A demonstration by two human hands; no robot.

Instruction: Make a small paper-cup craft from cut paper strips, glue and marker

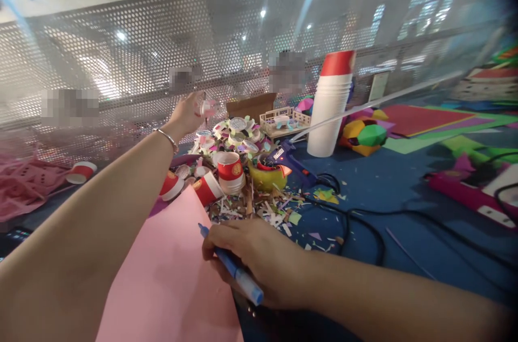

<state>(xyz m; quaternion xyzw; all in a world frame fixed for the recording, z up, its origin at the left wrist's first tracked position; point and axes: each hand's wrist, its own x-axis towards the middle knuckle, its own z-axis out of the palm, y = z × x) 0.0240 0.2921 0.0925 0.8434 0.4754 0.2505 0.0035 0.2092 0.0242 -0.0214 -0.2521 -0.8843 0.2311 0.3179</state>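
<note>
Right hand (259, 261) gripping blue pen (232, 266) on pink paper (170, 277), left hand (186, 114) pinching small cup (207, 108)

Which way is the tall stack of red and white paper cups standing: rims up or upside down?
Upside down. The stack of paper cups stands upright on the blue table, widest at the bottom, with a red closed base on top.

Paper sheet (170, 277) lies before the cups (218, 177); cup stack (329, 107) stands behind (rightward), glue gun (293, 161) between.
</note>
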